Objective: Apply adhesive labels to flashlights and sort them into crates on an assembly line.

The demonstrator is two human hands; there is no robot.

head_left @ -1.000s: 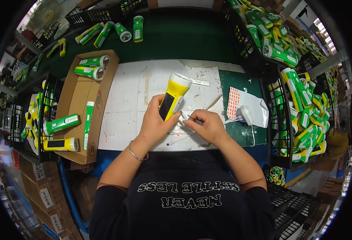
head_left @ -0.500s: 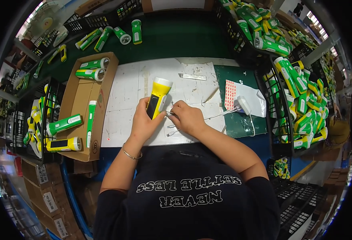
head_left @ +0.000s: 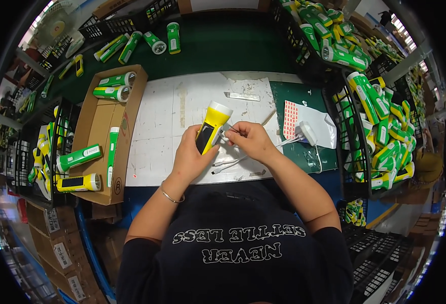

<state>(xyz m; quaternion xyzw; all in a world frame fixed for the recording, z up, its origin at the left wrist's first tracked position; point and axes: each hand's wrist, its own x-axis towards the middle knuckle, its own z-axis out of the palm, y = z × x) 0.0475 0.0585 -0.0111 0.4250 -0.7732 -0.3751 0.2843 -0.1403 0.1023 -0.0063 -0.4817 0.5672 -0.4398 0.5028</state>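
My left hand (head_left: 192, 152) is wrapped round a yellow flashlight (head_left: 212, 126) with a white head and a dark panel on its side. The flashlight leans with its head pointing away from me. Against its right side, my right hand (head_left: 252, 140) is closed in a pinch, with a small greyish piece at the fingertips that I cannot make out. White charging cables (head_left: 235, 162) run beneath the right hand, and loose plugs lie on the white work surface (head_left: 157, 114). The cables lead to a white charger block (head_left: 308, 133) on the right.
To the left, a cardboard tray (head_left: 112, 114) holds several green or yellow flashlights. Heaped black crates (head_left: 357, 152) of flashlights stand at the right. More flashlights (head_left: 173, 38) lie on the green table beyond. A red-marked sticker sheet (head_left: 291, 119) lies near the charger, and a clear strip (head_left: 243, 96) lies farther off.
Both hands and the flashlight have moved slightly right and away from me. My right fingers have shifted from near the flashlight's lower end up along its side.
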